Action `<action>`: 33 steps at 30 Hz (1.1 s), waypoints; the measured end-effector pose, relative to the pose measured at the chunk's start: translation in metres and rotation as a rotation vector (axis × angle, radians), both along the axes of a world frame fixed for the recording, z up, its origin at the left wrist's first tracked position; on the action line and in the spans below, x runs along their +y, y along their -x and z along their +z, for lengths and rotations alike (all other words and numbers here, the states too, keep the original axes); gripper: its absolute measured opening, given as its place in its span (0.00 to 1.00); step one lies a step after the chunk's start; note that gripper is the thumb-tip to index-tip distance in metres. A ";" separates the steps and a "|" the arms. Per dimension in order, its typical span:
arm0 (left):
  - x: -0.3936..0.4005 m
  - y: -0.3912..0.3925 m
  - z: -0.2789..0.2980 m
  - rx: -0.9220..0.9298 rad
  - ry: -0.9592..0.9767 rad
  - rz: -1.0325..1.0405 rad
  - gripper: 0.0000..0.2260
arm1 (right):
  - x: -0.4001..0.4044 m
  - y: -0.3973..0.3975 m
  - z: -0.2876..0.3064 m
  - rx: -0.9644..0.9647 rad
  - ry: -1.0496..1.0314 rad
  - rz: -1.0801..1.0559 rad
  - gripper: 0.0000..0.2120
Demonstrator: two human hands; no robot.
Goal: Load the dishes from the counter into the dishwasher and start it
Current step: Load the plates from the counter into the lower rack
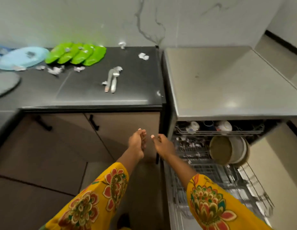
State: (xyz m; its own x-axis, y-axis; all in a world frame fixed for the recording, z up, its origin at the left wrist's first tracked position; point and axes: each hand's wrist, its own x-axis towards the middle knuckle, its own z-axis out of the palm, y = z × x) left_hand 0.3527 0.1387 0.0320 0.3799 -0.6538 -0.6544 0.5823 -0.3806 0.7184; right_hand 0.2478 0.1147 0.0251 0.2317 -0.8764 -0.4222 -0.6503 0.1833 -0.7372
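- So, closest in, both arms in yellow floral sleeves (88, 201) reach out over the floor, hands close together but not touching.
- Left hand (138, 143) is turned edge-on, fingers (142, 132) straight and pressed together, holding nothing.
- Right hand (162, 143) has its fingers loosely curled, also with nothing in them. It hangs just beside the left edge of the lower rack (202, 166), so my guess is both hands are free to go get the next item.
- That rack is pulled out over the open dishwasher door (181, 218) so you can load from above. A few round dishes (227, 150) stand on edge at its far right, which lets water reach both faces.
- Upper rack (219, 128) is mostly tucked under the dishwasher top, with cups (193, 126) in it.
- Farther back on the black desk (94, 95): cutlery (112, 80) lying near the middle, closest to the dishwasher, probably the easy next grab.
- Behind that at the back left, four green plates (76, 54) overlap in a row, next to a pale blue plate (23, 58) and a grey one (4, 83) at the left edge. All of these aren't loaded yet.
- Scraps of crumpled foil or paper (54, 69) are scattered around the plates; can't tell which.
- I'd say loading is well underway but nowhere near the start button.
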 end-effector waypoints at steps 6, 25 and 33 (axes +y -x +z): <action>0.018 -0.103 0.024 -0.020 0.067 0.169 0.11 | 0.001 -0.105 0.030 -0.070 0.048 0.142 0.25; 0.051 -0.369 0.078 -0.103 0.176 0.493 0.12 | -0.004 -0.381 0.091 -0.128 0.168 0.407 0.26; 0.046 -0.438 0.072 -0.100 0.144 0.635 0.10 | -0.024 -0.457 0.079 -0.099 0.136 0.521 0.27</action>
State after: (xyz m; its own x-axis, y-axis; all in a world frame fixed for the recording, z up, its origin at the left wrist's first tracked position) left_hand 0.7904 0.1850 0.1043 0.7754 -0.3603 -0.5186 0.5896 0.1188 0.7989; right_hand 0.7047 0.0902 0.1045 0.6823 -0.6805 -0.2672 -0.5560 -0.2457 -0.7940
